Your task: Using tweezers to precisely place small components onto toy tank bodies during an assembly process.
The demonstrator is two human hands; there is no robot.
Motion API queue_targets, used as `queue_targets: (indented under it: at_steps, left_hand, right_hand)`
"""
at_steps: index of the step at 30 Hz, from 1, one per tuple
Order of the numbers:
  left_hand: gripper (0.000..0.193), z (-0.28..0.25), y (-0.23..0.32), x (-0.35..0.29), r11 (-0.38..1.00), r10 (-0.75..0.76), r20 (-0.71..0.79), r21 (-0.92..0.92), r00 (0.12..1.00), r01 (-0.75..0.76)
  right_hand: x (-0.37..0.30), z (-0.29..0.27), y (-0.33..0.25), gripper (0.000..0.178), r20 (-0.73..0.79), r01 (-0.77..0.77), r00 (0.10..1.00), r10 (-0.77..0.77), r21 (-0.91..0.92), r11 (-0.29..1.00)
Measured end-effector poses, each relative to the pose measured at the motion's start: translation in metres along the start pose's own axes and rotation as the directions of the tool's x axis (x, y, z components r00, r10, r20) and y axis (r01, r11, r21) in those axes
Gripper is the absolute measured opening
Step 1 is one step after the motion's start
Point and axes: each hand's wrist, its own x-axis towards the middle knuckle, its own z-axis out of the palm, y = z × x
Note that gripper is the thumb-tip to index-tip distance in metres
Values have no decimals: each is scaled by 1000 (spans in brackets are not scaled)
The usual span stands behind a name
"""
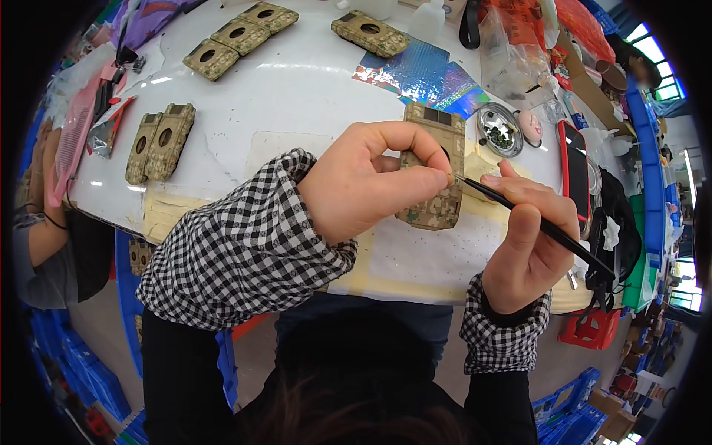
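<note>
In front of me on the worktable lies a camouflage-patterned toy tank hull [434, 211], its round opening partly behind my fingers. My left hand [371, 174] is closed above it, thumb and forefinger pinched together at its right side. Something tiny may be between those fingertips, too small to name. My right hand [530, 237] grips a slim black pointed tool [552, 231], tweezer-like in shape. Its thin tip meets the left fingertips over the hull. Beyond the hull, to the right, a round clear dish [499, 127] holds small dark green parts.
More camouflage hulls [172, 141] lie at the left and far side. Shiny blue holographic sheets [415, 67] lie beyond the hull. A red-edged phone [574, 170] sits at the right, near plastic bags [512, 52]. Another person's arm [46, 215] is at the far left.
</note>
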Motion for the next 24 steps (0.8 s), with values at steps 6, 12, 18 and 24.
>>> queue_targets:
  at_steps: [6,12,18,24]
  left_hand:
    - [14,2,-2,1,999,12,8,-44,1000,-12]
    - [13,0,0,0,999,-30,16,-34,999,31]
    - [13,1,-3,1,999,8,-11,-37,1000,-8]
    - [13,1,-2,0,1000,-11,1,-21,1000,11]
  right_hand:
    - [0,-1,1,20,18,6,1000,-6,28,1000]
    - [-2,-5,4,13,46,-1,999,-4,92,996]
    - [-1,-4,3,12,45,-7,999,2,103,995]
    - [-1,-4,3,12,46,-10,999,5,109,994]
